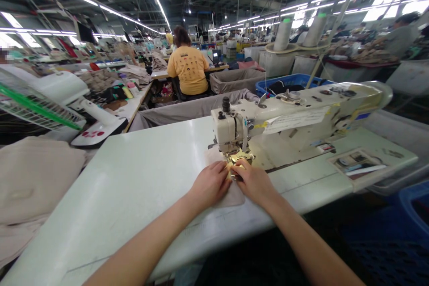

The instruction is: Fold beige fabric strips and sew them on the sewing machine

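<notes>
A sewing machine (284,118) stands on the pale green table, its head and lit needle area just beyond my hands. Beneath the presser foot lies a small beige fabric piece (231,199), part of it reaching toward the table's front edge. My left hand (209,184) rests on the fabric's left side, fingers bent and drawn together on it. From the right, my right hand (255,183) grips the fabric close to the metal plate by the needle, thumb and fingers closed. The fingertips of both hands nearly meet, and they partly hide the fabric between them.
Beige fabric pieces (36,178) are stacked at the left, near a white fan (60,94). Thread cones (283,35) stand behind the machine beside a blue basket (291,81). A person in a yellow shirt (188,68) sits ahead. A small tray (358,183) is at the right.
</notes>
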`<action>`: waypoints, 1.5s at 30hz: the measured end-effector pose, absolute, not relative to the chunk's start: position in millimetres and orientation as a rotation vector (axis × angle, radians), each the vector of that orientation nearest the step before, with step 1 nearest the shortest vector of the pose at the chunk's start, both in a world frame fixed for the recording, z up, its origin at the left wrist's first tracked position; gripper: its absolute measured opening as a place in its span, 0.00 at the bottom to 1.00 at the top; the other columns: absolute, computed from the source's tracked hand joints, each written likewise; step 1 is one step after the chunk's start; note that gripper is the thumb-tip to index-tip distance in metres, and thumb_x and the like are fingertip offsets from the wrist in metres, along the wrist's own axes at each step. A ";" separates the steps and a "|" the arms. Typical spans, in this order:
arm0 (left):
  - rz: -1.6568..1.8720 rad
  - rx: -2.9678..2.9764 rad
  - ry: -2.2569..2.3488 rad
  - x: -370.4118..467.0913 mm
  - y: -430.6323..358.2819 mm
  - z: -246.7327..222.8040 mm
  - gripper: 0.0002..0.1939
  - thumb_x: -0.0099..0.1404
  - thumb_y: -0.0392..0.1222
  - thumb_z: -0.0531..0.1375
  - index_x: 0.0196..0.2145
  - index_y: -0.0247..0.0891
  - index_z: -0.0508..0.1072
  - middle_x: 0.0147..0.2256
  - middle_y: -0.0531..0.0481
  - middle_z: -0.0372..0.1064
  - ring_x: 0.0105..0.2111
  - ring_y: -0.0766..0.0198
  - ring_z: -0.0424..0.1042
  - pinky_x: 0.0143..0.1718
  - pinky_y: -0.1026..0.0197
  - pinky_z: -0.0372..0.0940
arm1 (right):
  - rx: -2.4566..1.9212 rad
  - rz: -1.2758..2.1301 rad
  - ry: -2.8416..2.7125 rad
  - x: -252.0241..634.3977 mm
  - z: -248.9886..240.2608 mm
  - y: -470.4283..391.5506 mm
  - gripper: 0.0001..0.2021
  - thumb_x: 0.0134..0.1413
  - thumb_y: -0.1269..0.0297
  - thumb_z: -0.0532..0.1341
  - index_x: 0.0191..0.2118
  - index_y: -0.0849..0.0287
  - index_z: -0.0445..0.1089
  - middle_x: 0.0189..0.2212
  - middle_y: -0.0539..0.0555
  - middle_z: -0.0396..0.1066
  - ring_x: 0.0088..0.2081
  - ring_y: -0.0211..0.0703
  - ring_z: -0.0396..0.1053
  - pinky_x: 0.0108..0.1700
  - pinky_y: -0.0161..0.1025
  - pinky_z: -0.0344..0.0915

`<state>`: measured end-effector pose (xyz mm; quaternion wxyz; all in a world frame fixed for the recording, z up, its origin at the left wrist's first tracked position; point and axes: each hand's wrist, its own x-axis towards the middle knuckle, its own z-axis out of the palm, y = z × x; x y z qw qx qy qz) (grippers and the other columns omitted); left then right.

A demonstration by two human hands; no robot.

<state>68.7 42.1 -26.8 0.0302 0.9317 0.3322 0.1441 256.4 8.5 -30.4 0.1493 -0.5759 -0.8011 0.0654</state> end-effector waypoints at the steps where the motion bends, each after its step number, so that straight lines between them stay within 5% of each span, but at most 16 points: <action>1: 0.463 2.867 1.024 68.1 41.6 -27.6 0.11 0.72 0.39 0.54 0.47 0.35 0.73 0.49 0.39 0.71 0.52 0.51 0.70 0.56 0.48 0.69 | -1.657 0.189 -2.303 256.6 -30.4 7.0 0.11 0.65 0.68 0.60 0.50 0.55 0.73 0.50 0.54 0.71 0.38 0.45 0.75 0.36 0.38 0.69; 19: 0.483 2.884 0.993 65.5 42.5 -30.1 0.11 0.71 0.37 0.55 0.47 0.34 0.73 0.53 0.38 0.70 0.57 0.51 0.68 0.60 0.48 0.67 | -1.599 0.233 -2.258 258.7 -37.7 -6.0 0.13 0.61 0.74 0.59 0.49 0.55 0.72 0.55 0.53 0.70 0.43 0.44 0.74 0.40 0.36 0.69; 26: 0.529 2.915 0.984 63.5 41.3 -34.0 0.14 0.73 0.40 0.53 0.52 0.33 0.71 0.54 0.37 0.68 0.57 0.51 0.68 0.60 0.49 0.67 | -1.838 0.127 -1.947 273.4 -48.5 -16.2 0.10 0.63 0.72 0.59 0.46 0.55 0.74 0.44 0.53 0.75 0.38 0.45 0.75 0.36 0.36 0.66; 32: 0.542 2.906 0.984 62.8 41.3 -36.5 0.15 0.72 0.39 0.54 0.53 0.31 0.71 0.56 0.34 0.67 0.59 0.48 0.66 0.61 0.45 0.66 | -1.924 0.146 -1.971 272.8 -49.1 -17.0 0.11 0.64 0.71 0.58 0.49 0.55 0.73 0.44 0.54 0.77 0.41 0.47 0.76 0.39 0.38 0.66; 45: 0.190 2.931 1.092 25.4 19.0 -18.5 0.20 0.73 0.39 0.54 0.60 0.35 0.65 0.63 0.38 0.61 0.63 0.47 0.61 0.64 0.40 0.59 | -1.912 0.138 -1.993 272.0 -47.6 -19.5 0.10 0.66 0.71 0.58 0.48 0.55 0.73 0.45 0.53 0.78 0.39 0.46 0.76 0.38 0.37 0.65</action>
